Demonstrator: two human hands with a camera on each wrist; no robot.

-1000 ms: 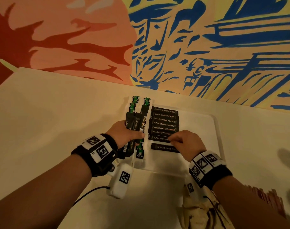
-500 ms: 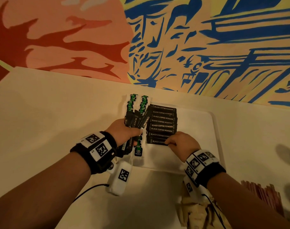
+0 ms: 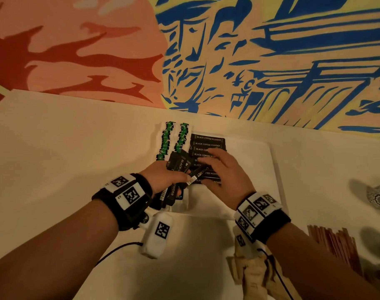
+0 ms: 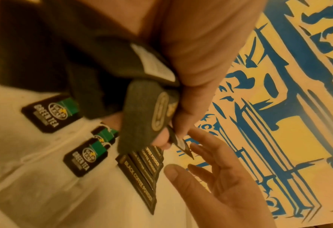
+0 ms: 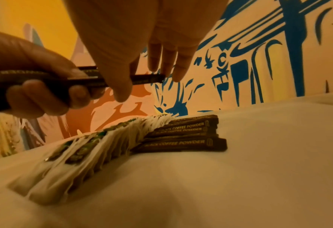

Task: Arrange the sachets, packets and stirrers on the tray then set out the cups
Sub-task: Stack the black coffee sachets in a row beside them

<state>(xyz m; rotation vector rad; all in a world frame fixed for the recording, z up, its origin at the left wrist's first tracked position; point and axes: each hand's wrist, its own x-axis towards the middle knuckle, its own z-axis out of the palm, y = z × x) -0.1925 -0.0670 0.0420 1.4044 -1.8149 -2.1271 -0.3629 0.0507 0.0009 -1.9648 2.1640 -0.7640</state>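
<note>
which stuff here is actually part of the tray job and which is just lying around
Job: white rectangular tray; black coffee powder sachets; white green-tea packets; reddish wooden stirrers; left hand gripping spare sachets; right hand.
Lying about: crumpled beige paper bag; painted wall.

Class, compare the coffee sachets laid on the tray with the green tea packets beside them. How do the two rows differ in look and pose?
The coffee sachets are dark brown sticks with pale lettering; the tea packets are white with green and black labels. The coffee sachets lie crosswise, stacked in an overlapping column; the tea packets run in two overlapping columns, left of them. Both rest on the white tray.
</note>
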